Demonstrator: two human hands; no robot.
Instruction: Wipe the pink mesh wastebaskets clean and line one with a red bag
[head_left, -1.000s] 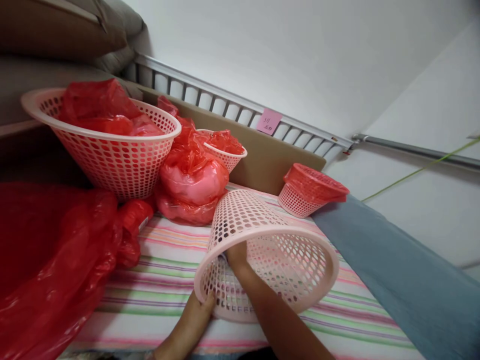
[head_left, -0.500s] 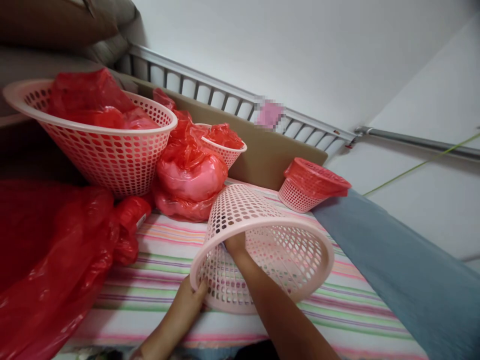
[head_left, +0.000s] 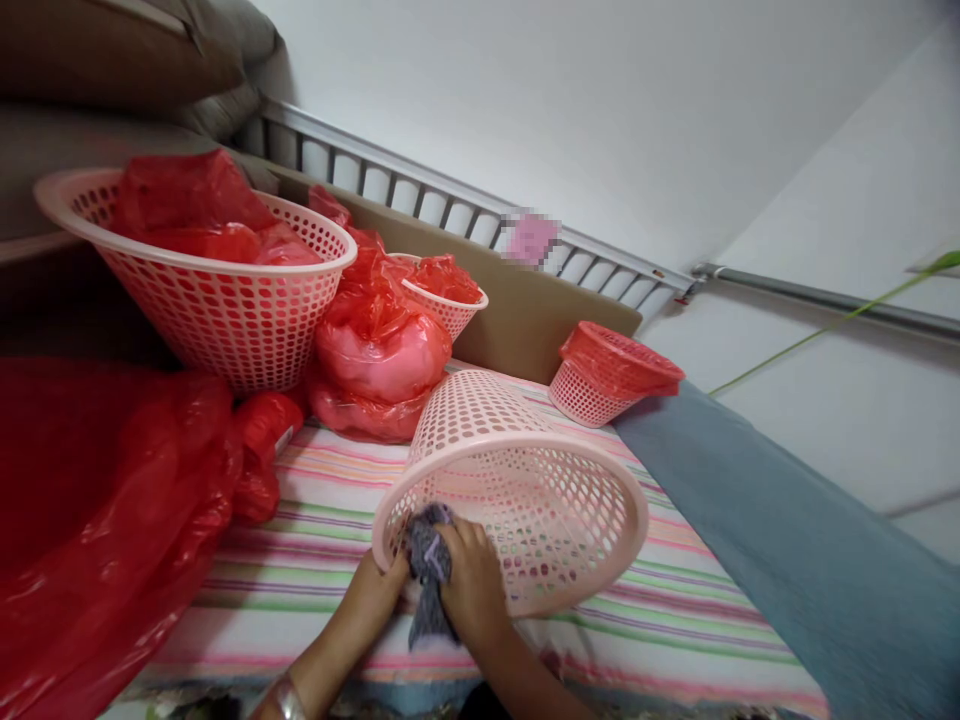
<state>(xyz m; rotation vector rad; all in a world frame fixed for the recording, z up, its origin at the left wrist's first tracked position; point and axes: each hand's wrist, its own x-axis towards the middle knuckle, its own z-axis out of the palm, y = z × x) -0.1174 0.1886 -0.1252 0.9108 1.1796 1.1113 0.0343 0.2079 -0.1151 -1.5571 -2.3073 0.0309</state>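
Note:
A pale pink perforated basket (head_left: 525,470) lies tipped on its side on the striped mat (head_left: 330,540), its mouth facing me. My left hand (head_left: 379,590) grips the basket's near rim, fingers closed on it. My right hand (head_left: 469,585) is closed on a grey cloth (head_left: 427,565), pressing it against the rim at the basket's lower left. The cloth hangs down a little below the rim.
A big pink basket (head_left: 225,300) filled with red plastic stands at the left. Beside it are red plastic bags (head_left: 375,350), a smaller basket (head_left: 450,305), and a large red bag (head_left: 97,510). A red-lidded basket (head_left: 607,380) sits by a grey-blue cloth (head_left: 765,560). A railing (head_left: 450,205) runs along the wall.
My right hand has come out of the basket's inside to its near rim and now shows the grey cloth. The basket has dropped slightly. My left hand stays on the rim.

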